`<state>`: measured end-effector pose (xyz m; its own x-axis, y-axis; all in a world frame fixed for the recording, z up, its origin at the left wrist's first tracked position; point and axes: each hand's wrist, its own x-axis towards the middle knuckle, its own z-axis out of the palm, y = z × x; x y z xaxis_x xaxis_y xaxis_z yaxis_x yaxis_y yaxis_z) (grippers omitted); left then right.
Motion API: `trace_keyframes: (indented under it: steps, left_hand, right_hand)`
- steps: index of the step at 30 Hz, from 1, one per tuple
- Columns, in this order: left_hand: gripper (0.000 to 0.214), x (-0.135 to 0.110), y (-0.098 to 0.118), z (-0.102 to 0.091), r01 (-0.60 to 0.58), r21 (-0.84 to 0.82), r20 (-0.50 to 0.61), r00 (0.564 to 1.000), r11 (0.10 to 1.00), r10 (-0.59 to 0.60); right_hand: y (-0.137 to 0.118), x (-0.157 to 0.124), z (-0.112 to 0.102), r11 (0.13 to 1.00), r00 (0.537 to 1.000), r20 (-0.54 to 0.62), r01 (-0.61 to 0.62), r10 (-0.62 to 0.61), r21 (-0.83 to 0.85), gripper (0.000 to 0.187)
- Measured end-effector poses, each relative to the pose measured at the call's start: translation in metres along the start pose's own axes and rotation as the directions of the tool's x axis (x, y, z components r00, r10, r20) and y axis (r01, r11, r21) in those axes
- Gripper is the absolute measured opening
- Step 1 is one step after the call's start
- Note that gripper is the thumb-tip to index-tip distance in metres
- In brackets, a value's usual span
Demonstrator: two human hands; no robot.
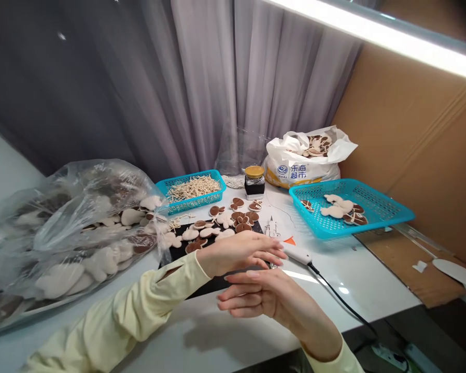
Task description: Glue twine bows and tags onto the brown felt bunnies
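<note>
My left hand (238, 251) reaches in from the left in a pale yellow sleeve, fingers stretched out flat and holding nothing. My right hand (262, 295) lies just below it with fingers extended to the left, also empty. Both hover over the white table (357, 274) at the front edge of a black mat (217, 282). On the mat lie several white and brown flat cut-out shapes (233, 220). A white corded tool (298, 254) rests right beside my left fingertips.
A large clear bag of similar shapes (73, 233) fills the left. A blue basket of pale sticks (194, 189) and a small jar (254, 181) stand behind the mat. Another blue basket (388, 210) and a white shopping bag (306, 158) sit right, against cardboard (419, 150).
</note>
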<state>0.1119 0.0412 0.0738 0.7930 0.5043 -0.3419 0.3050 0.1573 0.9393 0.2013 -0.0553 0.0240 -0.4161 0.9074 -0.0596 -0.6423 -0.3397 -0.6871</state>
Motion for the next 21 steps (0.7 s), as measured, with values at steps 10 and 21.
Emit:
trace_keyframes:
  steps: [10, 21]
  left_hand:
    - [0.039, -0.036, 0.013, -0.030, -0.159, 0.496, -0.398, 0.832, 0.854, 0.386]
    - [0.028, -0.040, 0.004, 0.014, -0.311, 0.679, -0.081, 0.869, 0.665, 0.488]
  right_hand:
    - [-0.024, -0.013, -0.025, 0.932, 0.995, 0.096, -0.044, 0.010, 0.360, 0.048]
    - [-0.014, -0.010, -0.015, 0.916, 0.990, 0.141, -0.056, -0.001, 0.398, 0.036]
